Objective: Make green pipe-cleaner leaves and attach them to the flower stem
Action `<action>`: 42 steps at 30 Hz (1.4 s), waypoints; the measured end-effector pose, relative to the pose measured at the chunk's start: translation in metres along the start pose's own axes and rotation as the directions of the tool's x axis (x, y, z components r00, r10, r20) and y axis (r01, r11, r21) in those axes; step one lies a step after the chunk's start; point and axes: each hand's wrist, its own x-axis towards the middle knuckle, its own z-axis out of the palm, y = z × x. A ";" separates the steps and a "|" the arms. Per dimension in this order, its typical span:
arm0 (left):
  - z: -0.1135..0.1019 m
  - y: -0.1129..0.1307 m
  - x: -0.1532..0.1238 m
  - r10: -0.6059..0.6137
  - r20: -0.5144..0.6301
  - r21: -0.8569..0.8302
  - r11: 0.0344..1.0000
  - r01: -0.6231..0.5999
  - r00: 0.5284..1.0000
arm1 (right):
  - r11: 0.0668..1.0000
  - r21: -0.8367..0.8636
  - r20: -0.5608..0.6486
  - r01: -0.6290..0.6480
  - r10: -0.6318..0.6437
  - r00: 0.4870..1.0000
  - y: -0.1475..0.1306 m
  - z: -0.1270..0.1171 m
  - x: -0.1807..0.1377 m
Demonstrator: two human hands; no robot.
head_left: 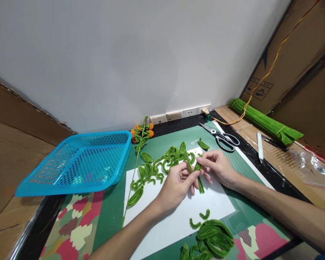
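My left hand [178,182] and my right hand [216,166] meet over a white sheet of paper [178,213], and both pinch the same green pipe-cleaner stem [199,177]. The stem runs from a looped leaf at the top down past my fingers. Several bent green pipe-cleaner leaves [162,162] lie in a heap just beyond my hands. A finished green stem with orange flowers [142,135] lies along the paper's left edge. More green loops [211,236] are piled near the table's front.
A blue plastic basket [78,162] sits tilted at the left. Scissors [222,137] lie at the back right on the green mat [157,144]. A bundle of straight green pipe cleaners [265,122] lies at the far right, beside a clear plastic bag [308,166]. Cardboard stands on both sides.
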 end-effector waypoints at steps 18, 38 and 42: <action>0.000 -0.002 -0.003 -0.027 -0.044 0.051 0.998 0.029 0.999 | 0.935 -0.300 -0.138 0.191 -0.241 0.961 -0.003 0.001 -0.002; 0.000 -0.005 -0.004 -0.036 0.001 0.050 0.998 0.036 0.999 | 0.004 -0.834 0.406 0.551 -0.672 0.619 -0.010 -0.010 -0.010; 0.000 -0.005 -0.003 -0.033 0.005 0.059 0.998 0.033 0.999 | -0.026 -0.837 0.429 0.547 -0.653 0.625 -0.012 -0.010 -0.010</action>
